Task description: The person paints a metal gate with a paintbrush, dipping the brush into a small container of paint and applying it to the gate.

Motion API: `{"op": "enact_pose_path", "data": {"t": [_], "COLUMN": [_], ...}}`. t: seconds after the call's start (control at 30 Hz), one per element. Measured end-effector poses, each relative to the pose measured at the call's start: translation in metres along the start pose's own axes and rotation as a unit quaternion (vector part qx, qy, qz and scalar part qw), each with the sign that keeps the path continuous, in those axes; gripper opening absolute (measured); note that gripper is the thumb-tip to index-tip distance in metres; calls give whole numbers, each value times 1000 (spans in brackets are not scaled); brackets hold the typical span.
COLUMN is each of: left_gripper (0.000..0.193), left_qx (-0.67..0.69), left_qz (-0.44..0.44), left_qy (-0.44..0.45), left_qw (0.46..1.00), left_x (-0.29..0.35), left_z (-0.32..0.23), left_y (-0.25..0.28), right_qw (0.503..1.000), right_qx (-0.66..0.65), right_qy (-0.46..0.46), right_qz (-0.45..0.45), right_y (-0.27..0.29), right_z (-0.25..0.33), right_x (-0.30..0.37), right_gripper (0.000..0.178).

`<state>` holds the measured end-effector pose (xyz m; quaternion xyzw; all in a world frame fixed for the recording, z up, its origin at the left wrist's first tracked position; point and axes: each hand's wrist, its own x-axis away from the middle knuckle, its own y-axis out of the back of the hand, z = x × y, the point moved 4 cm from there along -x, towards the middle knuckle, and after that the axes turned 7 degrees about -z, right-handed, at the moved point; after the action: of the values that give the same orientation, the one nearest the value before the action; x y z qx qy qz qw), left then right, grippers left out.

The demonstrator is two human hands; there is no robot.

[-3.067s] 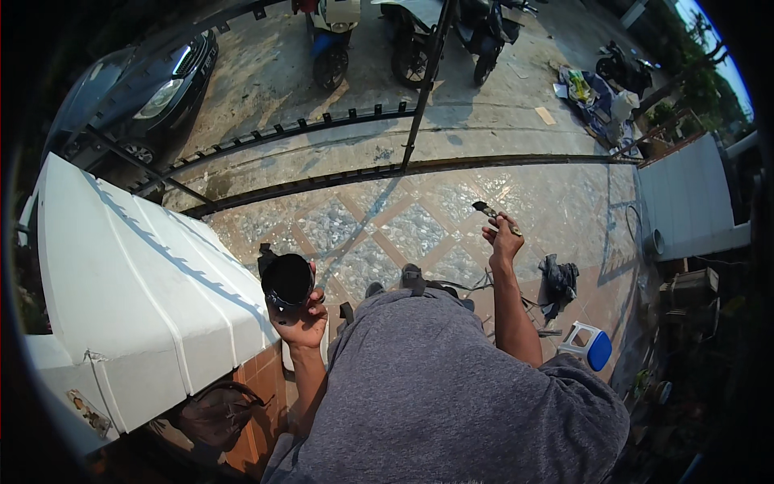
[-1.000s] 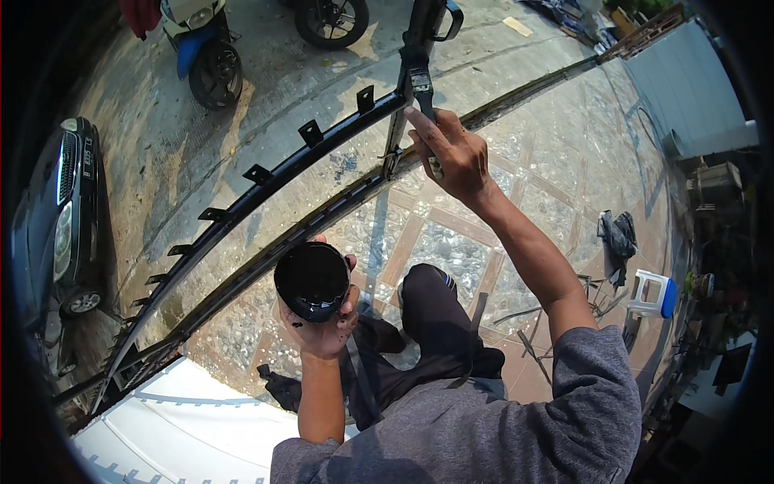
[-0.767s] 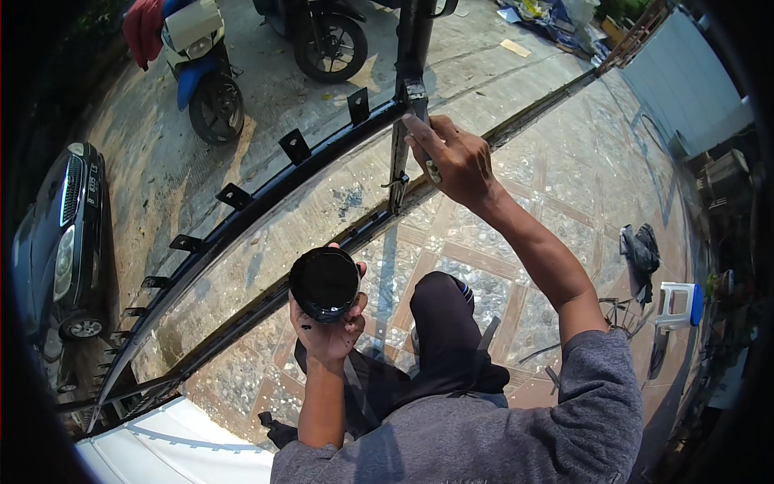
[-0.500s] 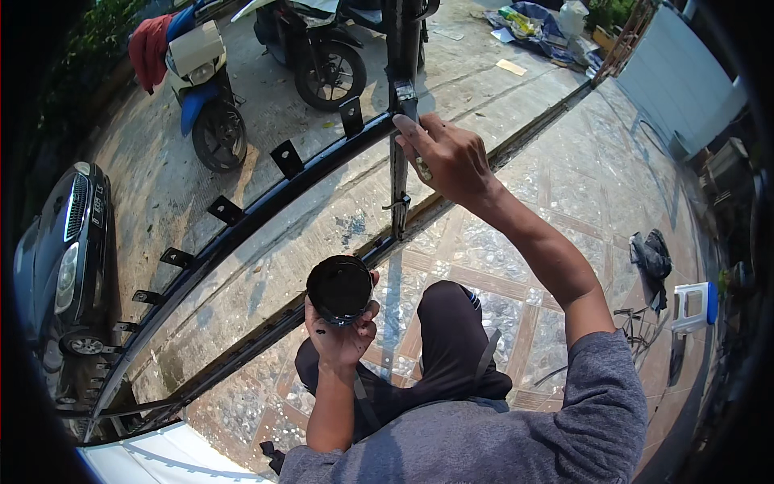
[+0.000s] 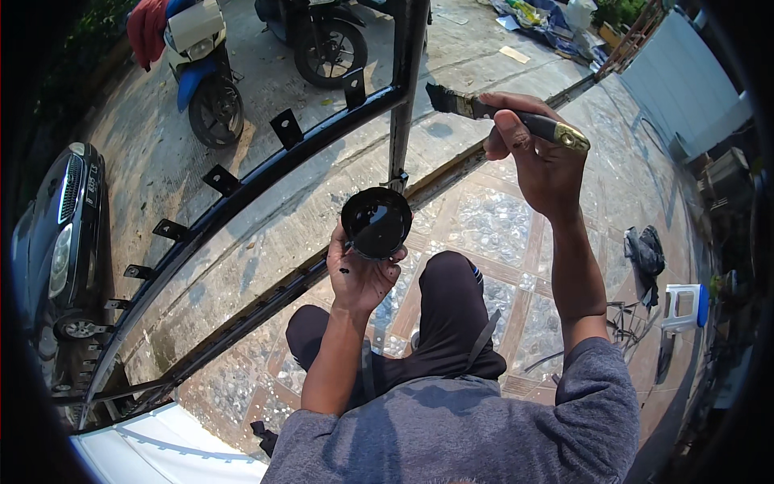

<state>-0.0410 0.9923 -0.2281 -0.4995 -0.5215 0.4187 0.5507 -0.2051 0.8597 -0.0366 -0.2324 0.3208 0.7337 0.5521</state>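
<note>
My left hand (image 5: 363,278) is wrapped round the underside of a small round pot of black paint (image 5: 376,224), held above my knees. Glossy black paint shows inside it, and a dark smear marks my wrist side of the palm. In my right hand (image 5: 536,149) is a paintbrush (image 5: 556,131), gripped by its dark handle with a brass-coloured end. Its black-coated bristles point left, a short way from the upright post (image 5: 401,121) and touching nothing. The curved black metal rail (image 5: 266,172), with several small drilled tabs along it, meets that post.
Beyond the rail stand a scooter (image 5: 197,77), a second motorbike (image 5: 326,48) and a dark car (image 5: 72,226). A floor track (image 5: 476,153) crosses the paving. At right lie a black bag (image 5: 645,254) and a white-and-blue container (image 5: 684,307).
My right hand has drawn the brush away from the post, to the right, and turned it sideways. My left hand has raised the paint pot up and slightly right.
</note>
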Motion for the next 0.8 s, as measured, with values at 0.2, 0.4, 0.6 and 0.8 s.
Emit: {"op": "enact_pose_path", "data": {"t": [0.2,0.4,0.6,0.8], "left_gripper": [65,63,63,63], "left_qx": [-32,-22,4,49], "left_qz": [18,69,78,118], "left_qy": [11,23,36,54], "left_qw": [999,997,996,990], "left_x": [-37,-53,-73,-113], "left_z": [11,23,18,4], "left_y": [-19,-26,-46,-83], "right_qw": [978,950,973,975], "right_qx": [33,136,63,93], "right_qy": [-42,-48,54,124], "right_qz": [202,279,217,158], "right_y": [-26,-38,-12,2], "right_z": [22,-7,-6,-17], "right_x": [-3,9,0,-10], "right_gripper": [29,20,17,29]}}
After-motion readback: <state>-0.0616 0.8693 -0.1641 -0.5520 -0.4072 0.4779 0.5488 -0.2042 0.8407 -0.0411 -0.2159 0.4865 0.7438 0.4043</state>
